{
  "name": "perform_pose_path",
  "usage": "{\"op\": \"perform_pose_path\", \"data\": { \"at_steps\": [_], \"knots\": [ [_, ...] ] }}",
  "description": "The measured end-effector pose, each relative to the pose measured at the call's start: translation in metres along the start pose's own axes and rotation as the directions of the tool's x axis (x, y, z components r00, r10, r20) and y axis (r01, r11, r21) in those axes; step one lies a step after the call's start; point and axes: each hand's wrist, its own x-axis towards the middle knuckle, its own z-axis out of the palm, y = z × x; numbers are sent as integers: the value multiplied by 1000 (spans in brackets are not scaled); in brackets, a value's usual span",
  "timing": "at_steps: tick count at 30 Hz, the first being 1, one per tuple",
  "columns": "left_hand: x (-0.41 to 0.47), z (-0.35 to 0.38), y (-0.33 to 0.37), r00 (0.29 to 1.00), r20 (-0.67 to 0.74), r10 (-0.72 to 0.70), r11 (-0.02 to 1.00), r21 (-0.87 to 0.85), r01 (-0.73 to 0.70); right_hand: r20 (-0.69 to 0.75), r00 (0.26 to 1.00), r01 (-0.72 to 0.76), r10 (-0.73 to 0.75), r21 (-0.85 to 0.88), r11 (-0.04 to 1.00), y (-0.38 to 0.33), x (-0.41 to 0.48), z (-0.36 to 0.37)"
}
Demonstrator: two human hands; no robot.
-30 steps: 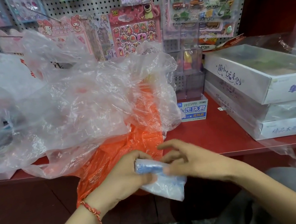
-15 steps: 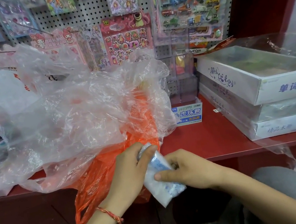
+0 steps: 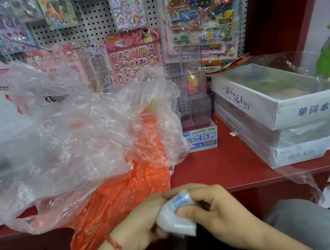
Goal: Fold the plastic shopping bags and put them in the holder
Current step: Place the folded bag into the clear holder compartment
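Note:
A small folded white plastic bag [image 3: 176,220] with blue print is held in front of the red shelf's edge, below shelf level. My left hand [image 3: 141,226] grips its left side, fingers curled behind it. My right hand [image 3: 212,212] pinches its right side, thumb on the front. A heap of crumpled clear plastic bags [image 3: 58,137] lies on the red shelf [image 3: 220,165] to the left. An orange plastic bag [image 3: 127,191] hangs from under the heap over the shelf edge. No holder can be made out.
Stacked white boxes [image 3: 287,114] wrapped in clear film fill the shelf's right side. A small blue-and-white box [image 3: 202,139] and clear acrylic cases [image 3: 192,99] stand at the back. A pegboard with sticker sheets [image 3: 133,56] rises behind. My grey-clad knee [image 3: 309,223] is lower right.
Both hands kept working the white bag, which went from a longer packet to a smaller, tighter fold. The hands drew closer together around it.

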Motion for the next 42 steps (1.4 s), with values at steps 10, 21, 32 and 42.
{"op": "perform_pose_path", "data": {
  "at_steps": [10,21,32,42],
  "knots": [
    [3,27,24,809,-51,586,803,173,-571,-274,948,-149,164,73,986,3,29,-45],
    [55,38,54,805,-100,584,797,260,-546,-125,905,-252,406,612,749,32,48,-78],
    [134,58,80,590,-25,807,385,780,-493,-569,821,-285,-46,-479,830,69,137,-139],
    [166,41,68,557,66,828,130,944,-305,-387,912,-379,137,-664,645,98,147,-142]
  ]
}}
